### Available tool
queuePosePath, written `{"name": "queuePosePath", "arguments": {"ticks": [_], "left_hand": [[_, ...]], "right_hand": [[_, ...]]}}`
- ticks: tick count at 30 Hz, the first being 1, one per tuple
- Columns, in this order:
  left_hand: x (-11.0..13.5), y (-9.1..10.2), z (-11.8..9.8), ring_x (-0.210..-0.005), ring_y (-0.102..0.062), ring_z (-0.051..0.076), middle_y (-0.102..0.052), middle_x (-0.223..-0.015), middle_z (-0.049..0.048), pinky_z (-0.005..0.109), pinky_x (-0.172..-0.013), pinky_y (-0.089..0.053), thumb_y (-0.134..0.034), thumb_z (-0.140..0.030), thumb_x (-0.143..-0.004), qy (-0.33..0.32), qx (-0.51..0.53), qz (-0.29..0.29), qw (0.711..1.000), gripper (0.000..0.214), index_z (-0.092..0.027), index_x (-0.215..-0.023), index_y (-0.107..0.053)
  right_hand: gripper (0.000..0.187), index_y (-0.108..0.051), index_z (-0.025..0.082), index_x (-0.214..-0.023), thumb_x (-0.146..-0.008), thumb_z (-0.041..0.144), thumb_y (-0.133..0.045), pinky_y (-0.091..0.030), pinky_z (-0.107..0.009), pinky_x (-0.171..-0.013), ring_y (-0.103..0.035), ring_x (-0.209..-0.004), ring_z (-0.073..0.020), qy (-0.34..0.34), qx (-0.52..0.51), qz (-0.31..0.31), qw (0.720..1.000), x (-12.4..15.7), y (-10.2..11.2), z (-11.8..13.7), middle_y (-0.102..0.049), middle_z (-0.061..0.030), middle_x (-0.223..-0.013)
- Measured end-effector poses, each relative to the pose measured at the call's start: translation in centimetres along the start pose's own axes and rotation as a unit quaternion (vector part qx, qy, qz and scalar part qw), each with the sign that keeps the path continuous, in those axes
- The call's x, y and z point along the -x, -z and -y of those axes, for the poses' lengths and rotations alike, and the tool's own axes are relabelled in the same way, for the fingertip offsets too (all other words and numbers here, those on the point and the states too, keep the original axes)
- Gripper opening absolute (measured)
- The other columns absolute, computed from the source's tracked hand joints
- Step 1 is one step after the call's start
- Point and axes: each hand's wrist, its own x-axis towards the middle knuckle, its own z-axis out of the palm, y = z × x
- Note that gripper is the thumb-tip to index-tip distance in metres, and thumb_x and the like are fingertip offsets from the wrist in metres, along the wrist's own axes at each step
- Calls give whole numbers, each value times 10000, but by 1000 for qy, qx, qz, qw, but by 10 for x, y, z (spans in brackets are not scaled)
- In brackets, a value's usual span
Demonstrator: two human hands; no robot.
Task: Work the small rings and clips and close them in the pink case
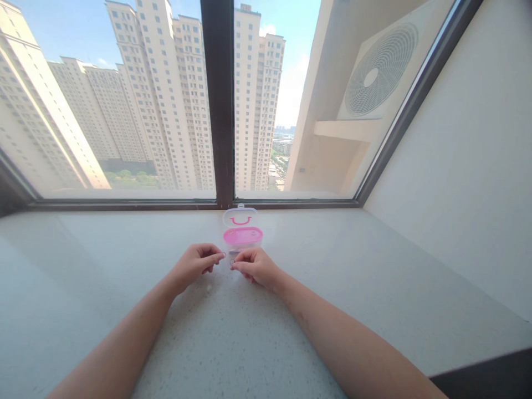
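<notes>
My left hand [198, 259] is closed in a pinch on a small thin ring [225, 254] at its fingertips. Just to the right, my right hand [257, 266] pinches another small ring [232, 262]. A narrow gap separates the two hands, which are held low over the pale speckled sill. Directly behind them stands a small oval plastic box [243, 236] with a pink rim. Its clear lid [240, 218] with a pink handle is tipped back open toward the window. Between box and fingers lies a small dark item [235, 251], partly hidden by my right hand; its kind is unclear.
The speckled sill [103, 266] runs up to a dark window frame [224, 111]. A white wall [469, 166] bounds the right side. Outside the glass are tall buildings and an air-conditioner unit [380, 72]. A small white spot [209, 287] shows on the sill near my left hand.
</notes>
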Motion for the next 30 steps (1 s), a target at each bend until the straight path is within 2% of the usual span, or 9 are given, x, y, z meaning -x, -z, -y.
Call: {"name": "queuePosePath", "arguments": {"ticks": [9, 18, 30], "left_hand": [[0, 0, 0, -517, -430, 97, -493, -569, -24, 207, -464, -310, -608, -428, -725, -1, -8, 4, 1000, 292, -136, -734, -619], [1, 0, -1, -510, -443, 106, -497, -557, -26, 212, -463, -315, -609, -455, -702, -2, -9, 4, 1000, 307, -150, -729, -623], [1, 1, -1, -510, -431, 99, -494, -558, -27, 210, -467, -302, -611, -431, -714, -4, -8, 4, 1000, 291, -139, -722, -618]], "right_hand": [[160, -607, 138, -677, -675, 274, -691, -259, -174, -342, -371, -356, -50, -3, -2, -1, 1000, -2, 0, -3, -472, 54, -453], [119, -630, 130, -688, -684, 247, -651, -261, -172, -342, -368, -355, -49, -21, -3, -4, 1000, 1, -1, 5, -472, 50, -455], [119, -639, 122, -694, -713, 235, -607, -258, -175, -340, -364, -354, -50, -13, -20, 8, 1000, 0, 0, 2, -455, 58, -440]]}}
